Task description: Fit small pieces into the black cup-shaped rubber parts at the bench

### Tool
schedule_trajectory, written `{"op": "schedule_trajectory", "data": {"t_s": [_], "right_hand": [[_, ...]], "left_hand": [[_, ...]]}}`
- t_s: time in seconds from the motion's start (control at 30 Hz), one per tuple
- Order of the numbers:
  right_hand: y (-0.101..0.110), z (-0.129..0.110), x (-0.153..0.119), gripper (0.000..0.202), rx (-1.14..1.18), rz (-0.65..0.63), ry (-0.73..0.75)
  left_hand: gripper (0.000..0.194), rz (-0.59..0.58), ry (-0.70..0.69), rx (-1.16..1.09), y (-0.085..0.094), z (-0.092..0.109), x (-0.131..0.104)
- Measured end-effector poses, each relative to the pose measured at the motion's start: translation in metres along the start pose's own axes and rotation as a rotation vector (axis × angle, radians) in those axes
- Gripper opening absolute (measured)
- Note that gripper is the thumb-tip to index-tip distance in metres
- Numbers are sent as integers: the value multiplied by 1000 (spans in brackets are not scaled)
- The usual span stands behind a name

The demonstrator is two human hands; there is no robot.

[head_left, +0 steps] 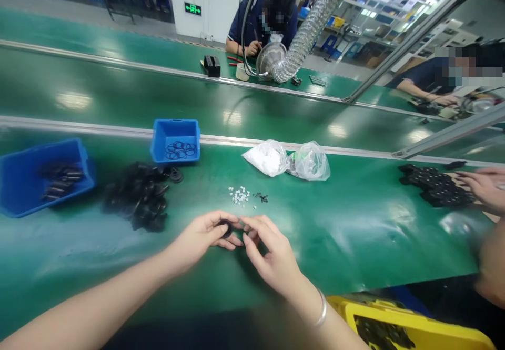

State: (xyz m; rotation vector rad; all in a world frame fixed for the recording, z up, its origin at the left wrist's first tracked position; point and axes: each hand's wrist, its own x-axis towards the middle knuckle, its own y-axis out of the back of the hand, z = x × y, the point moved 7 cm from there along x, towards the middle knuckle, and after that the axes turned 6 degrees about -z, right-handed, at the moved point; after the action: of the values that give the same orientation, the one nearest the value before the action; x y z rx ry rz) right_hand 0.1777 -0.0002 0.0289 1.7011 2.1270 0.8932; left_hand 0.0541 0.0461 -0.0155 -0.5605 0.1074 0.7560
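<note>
My left hand is closed round a black round part above the green table. Close beside it, my right hand has its thumb and forefinger pinched near the part; whatever sits between those fingertips is too small to make out. Just beyond both hands lie a scatter of small white pieces and a few tiny black pieces. A heap of black parts rests to the left of them.
Blue bins hold black rings and dark cylinders. Two plastic bags lie behind the pieces. A yellow crate stands low right. Another person's hand touches black parts at right; a person sits opposite.
</note>
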Motion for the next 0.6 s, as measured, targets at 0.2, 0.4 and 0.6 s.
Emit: {"op": "schedule_trajectory", "data": {"t_s": [0.2,0.4,0.6], "right_hand": [[-31,-4,-4,43,-434,-123,149],[-12,4,-5,33,-534,-66,126],[107,101,-32,39,-591,98,-497]], "left_hand": [[27,33,-120,407,-3,-3,-3],[50,-33,-209,801,-18,24,-21],[27,325,-157,1659,23,68,-65]]}}
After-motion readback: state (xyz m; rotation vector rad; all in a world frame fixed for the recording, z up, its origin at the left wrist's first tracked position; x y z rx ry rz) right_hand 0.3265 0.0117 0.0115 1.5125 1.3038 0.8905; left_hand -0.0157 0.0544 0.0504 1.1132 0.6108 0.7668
